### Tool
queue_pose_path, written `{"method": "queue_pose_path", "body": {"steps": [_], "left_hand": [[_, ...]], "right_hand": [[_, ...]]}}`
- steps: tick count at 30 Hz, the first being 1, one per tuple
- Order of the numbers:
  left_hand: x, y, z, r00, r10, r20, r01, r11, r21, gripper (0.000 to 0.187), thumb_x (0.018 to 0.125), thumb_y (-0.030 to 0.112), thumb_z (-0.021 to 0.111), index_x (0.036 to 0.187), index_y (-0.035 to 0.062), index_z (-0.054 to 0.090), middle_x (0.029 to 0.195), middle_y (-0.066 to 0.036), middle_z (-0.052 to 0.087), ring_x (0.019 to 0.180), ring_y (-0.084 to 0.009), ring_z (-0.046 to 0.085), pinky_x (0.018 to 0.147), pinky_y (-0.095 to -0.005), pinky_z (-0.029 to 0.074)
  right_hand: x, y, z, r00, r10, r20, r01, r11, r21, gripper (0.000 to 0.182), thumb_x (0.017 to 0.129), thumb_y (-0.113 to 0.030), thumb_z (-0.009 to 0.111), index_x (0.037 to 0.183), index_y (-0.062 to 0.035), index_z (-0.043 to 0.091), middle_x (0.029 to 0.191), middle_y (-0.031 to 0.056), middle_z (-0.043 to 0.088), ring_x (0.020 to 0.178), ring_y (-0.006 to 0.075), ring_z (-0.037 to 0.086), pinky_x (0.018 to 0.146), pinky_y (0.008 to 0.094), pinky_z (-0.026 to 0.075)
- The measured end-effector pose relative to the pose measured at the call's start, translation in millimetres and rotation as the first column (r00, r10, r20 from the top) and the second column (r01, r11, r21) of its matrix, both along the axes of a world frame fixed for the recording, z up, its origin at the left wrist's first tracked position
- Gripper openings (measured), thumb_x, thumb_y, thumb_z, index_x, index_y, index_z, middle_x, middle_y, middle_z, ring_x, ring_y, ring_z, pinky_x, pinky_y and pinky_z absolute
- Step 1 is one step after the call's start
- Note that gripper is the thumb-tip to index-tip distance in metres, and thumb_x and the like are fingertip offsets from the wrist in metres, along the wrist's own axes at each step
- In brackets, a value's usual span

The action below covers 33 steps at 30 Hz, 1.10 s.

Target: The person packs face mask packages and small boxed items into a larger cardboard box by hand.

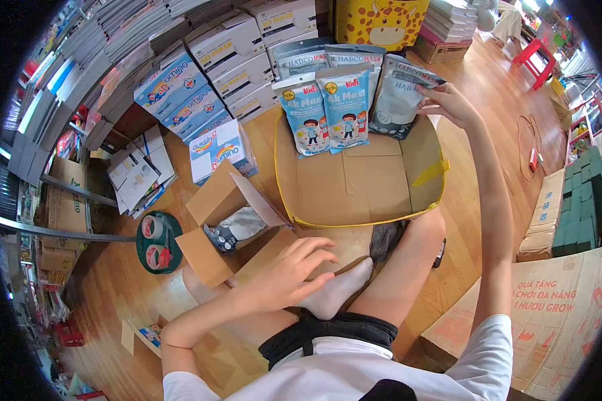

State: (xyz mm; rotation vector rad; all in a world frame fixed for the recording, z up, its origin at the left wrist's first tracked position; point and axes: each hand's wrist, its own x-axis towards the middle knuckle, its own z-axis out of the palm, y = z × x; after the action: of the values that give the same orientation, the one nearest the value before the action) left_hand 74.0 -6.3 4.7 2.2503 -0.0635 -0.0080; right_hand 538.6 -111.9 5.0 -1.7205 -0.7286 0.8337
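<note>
A yellow box (381,25) printed with a giraffe is placed at the far middle. White boxes (237,63) are stacked to its left, with blue boxes (179,93) set beside them. Tape rolls (153,228) are held in a green basket (174,232) at left. A red stool (535,61) is seen far right.

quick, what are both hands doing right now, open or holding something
Left hand: open, fingers loosely curled, nothing visible in it.
Right hand: closed on a grey, rectangular plastic mask pouch, near its top.
</note>
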Motion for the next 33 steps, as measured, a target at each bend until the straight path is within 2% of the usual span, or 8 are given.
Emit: {"method": "queue_pose_path", "body": {"steps": [5, 17, 25, 28, 29, 30, 31, 33], "left_hand": [[2.0, 3.8, -3.6, 1.0, 0.018, 0.012, -0.018, 1.0, -0.018, 0.025, 0.092, 0.021, 0.061, 0.112, 0.0061, 0.059, 0.13, -0.015, 0.05, 0.119, -0.0336, 0.049, 0.101, -0.0432, 0.039], [7.8, -2.3, -3.5, 1.0, -0.005, -0.008, 0.005, 0.998, -0.063, 0.025, 0.093, 0.02, 0.06, 0.115, 0.0068, 0.058, 0.134, -0.015, 0.049, 0.122, -0.0334, 0.048, 0.102, -0.0419, 0.039], [-8.2, 8.8, -6.5, 1.0, 0.031, 0.004, -0.031, 0.998, -0.047, 0.025, 0.092, 0.018, 0.06, 0.115, 0.0066, 0.058, 0.133, -0.015, 0.049, 0.122, -0.0326, 0.049, 0.103, -0.0423, 0.038], [-19.2, 25.1, -3.6, 0.947, 0.277, 0.16, -0.272, 0.961, -0.052, 0.025, 0.091, 0.015, 0.062, 0.114, 0.0066, 0.057, 0.128, -0.014, 0.052, 0.121, -0.0305, 0.05, 0.1, -0.0413, 0.042], [-24.3, 32.6, -9.4, 0.862, 0.447, 0.239, -0.44, 0.894, -0.086, 0.026, 0.09, 0.01, 0.061, 0.115, 0.0056, 0.057, 0.125, -0.013, 0.055, 0.12, -0.0275, 0.052, 0.1, -0.0389, 0.042], [-29.6, 42.9, -12.6, 0.75, 0.631, 0.196, -0.612, 0.776, -0.155, 0.027, 0.09, 0.008, 0.061, 0.115, 0.0026, 0.056, 0.12, -0.014, 0.058, 0.114, -0.0263, 0.056, 0.096, -0.0376, 0.045], [-36.1, 59.6, -18.1, 0.675, 0.724, 0.144, -0.696, 0.689, -0.201, 0.027, 0.09, 0.009, 0.062, 0.115, 0.0014, 0.055, 0.118, -0.015, 0.058, 0.112, -0.0262, 0.057, 0.094, -0.0373, 0.046], [-52.9, 105.3, -47.0, 0.542, 0.83, 0.132, -0.806, 0.558, -0.198, 0.03, 0.09, 0.008, 0.062, 0.117, 0.0004, 0.054, 0.113, -0.017, 0.059, 0.107, -0.0259, 0.059, 0.091, -0.037, 0.048]], "right_hand": [[0.0, 10.8, -9.5, 0.998, -0.021, -0.067, 0.027, 0.996, 0.089, 0.034, 0.09, -0.02, 0.068, 0.11, 0.0057, 0.059, 0.095, 0.0124, 0.066, 0.084, 0.0181, 0.068, 0.075, 0.0291, 0.058], [12.5, 28.2, -19.3, 0.974, -0.156, -0.167, 0.172, 0.981, 0.086, 0.031, 0.092, -0.022, 0.064, 0.114, -0.002, 0.057, 0.097, 0.0081, 0.061, 0.083, 0.0187, 0.064, 0.079, 0.037, 0.059], [3.4, 24.1, -22.6, 0.96, -0.24, -0.147, 0.258, 0.959, 0.118, 0.047, 0.09, -0.021, 0.068, 0.129, -0.0058, 0.046, 0.109, 0.0079, 0.053, 0.087, 0.0166, 0.058, 0.076, 0.0396, 0.058], [-0.8, 11.6, -24.5, 0.962, -0.271, -0.043, 0.273, 0.96, 0.061, 0.053, 0.092, -0.026, 0.065, 0.136, -0.0105, 0.04, 0.112, 0.0055, 0.054, 0.09, 0.0181, 0.056, 0.078, 0.0408, 0.058], [-2.8, 3.7, -25.4, 0.961, -0.275, -0.018, 0.276, 0.957, 0.085, 0.054, 0.092, -0.027, 0.065, 0.137, -0.0115, 0.039, 0.115, 0.0061, 0.052, 0.09, 0.0182, 0.056, 0.078, 0.0406, 0.058], [-7.5, -4.8, -26.6, 0.962, -0.273, 0.002, 0.272, 0.956, 0.109, 0.056, 0.092, -0.027, 0.065, 0.139, -0.0124, 0.039, 0.118, 0.0067, 0.051, 0.089, 0.0184, 0.056, 0.079, 0.0405, 0.058], [-16.0, -11.5, -27.5, 0.957, -0.278, 0.076, 0.267, 0.954, 0.133, 0.058, 0.093, -0.026, 0.063, 0.141, -0.0087, 0.036, 0.117, 0.0094, 0.053, 0.094, 0.0171, 0.059, 0.075, 0.0366, 0.056], [-38.4, -24.2, -24.6, 0.966, -0.246, 0.075, 0.231, 0.96, 0.161, 0.056, 0.095, -0.029, 0.06, 0.142, -0.0122, 0.036, 0.121, 0.0081, 0.051, 0.099, 0.0159, 0.058, 0.08, 0.0336, 0.054]]}}
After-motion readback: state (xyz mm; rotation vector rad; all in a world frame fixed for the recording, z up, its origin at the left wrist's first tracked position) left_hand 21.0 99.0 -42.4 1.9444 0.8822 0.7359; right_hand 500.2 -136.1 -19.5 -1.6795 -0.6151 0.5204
